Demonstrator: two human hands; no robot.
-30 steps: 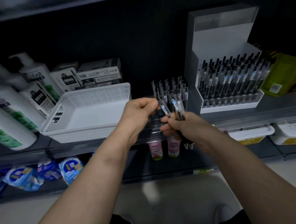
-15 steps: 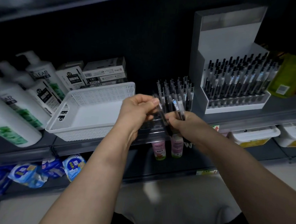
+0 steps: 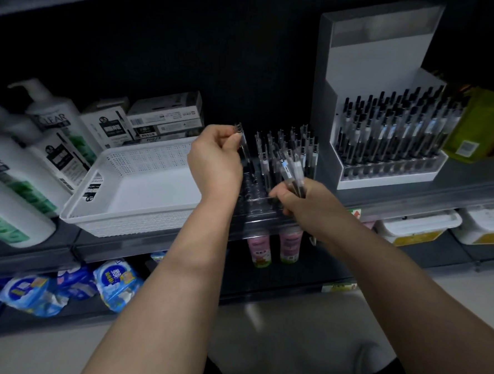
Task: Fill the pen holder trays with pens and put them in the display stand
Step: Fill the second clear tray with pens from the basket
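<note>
The pen pinched near its top in my left hand looks light, stiff and slippery, so holding it high seems best to steer its tip into the clear tray between my hands, while my right hand grips a bunch of pens

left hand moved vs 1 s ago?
Yes: the left hand, pinching one pen, has risen up and back against the white basket rim, away from the pen bundle in the right hand.

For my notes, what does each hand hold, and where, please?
Left hand pinches one clear black-capped pen near its top; right hand grips several pens low down.
</note>
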